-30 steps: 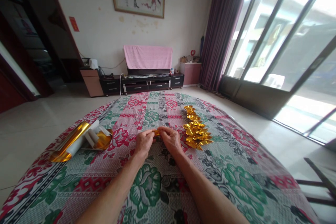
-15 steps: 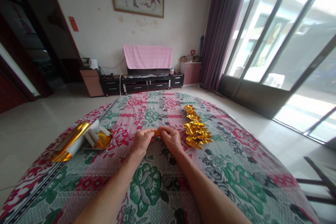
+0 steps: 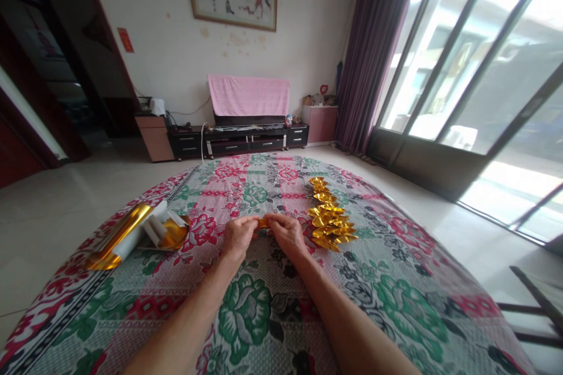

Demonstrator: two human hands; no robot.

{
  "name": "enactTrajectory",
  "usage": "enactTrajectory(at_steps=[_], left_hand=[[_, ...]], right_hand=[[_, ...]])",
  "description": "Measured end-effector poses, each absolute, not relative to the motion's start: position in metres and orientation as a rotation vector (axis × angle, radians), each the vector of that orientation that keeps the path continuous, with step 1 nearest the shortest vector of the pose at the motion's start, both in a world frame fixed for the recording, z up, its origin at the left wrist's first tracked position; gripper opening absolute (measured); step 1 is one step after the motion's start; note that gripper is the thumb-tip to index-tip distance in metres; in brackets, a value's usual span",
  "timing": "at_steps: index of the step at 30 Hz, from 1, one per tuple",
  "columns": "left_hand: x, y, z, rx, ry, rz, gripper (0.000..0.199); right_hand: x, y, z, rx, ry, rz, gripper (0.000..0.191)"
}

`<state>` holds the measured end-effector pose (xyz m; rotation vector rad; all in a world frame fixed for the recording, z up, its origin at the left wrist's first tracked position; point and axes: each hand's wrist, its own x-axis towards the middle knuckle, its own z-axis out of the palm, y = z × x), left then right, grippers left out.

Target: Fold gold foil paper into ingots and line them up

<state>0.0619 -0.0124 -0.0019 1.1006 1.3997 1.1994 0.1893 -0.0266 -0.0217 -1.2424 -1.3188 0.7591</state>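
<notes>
Between my two hands is a small piece of gold foil paper, mostly hidden by the fingers. My left hand pinches its left end, and my right hand pinches the right end. Both are held just above the patterned tablecloth. Right of my right hand lies a row of folded gold foil paper pieces with pointed ends, set close together. Off to the left are a shiny gold foil roll or stack and a tray holding pale rolled pieces and gold foil.
The round table's cloth has red and green flowers. Beyond it stands a low black cabinet under a pink cloth. Glass doors and a purple curtain are at the right. Dark chair parts show at the lower right.
Both hands keep their pinch on the gold foil paper, with hardly any movement. The view has shifted very slightly.
</notes>
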Motion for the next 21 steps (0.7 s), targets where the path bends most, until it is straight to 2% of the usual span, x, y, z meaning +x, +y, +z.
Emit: enactTrajectory(at_steps=[21], left_hand=[[0.0633,-0.0141,0.0007,1.134,1.396,1.163,0.025]], right_hand=[[0.1891,-0.0276,-0.0207,-1.236,-1.307,0.758,0.030]])
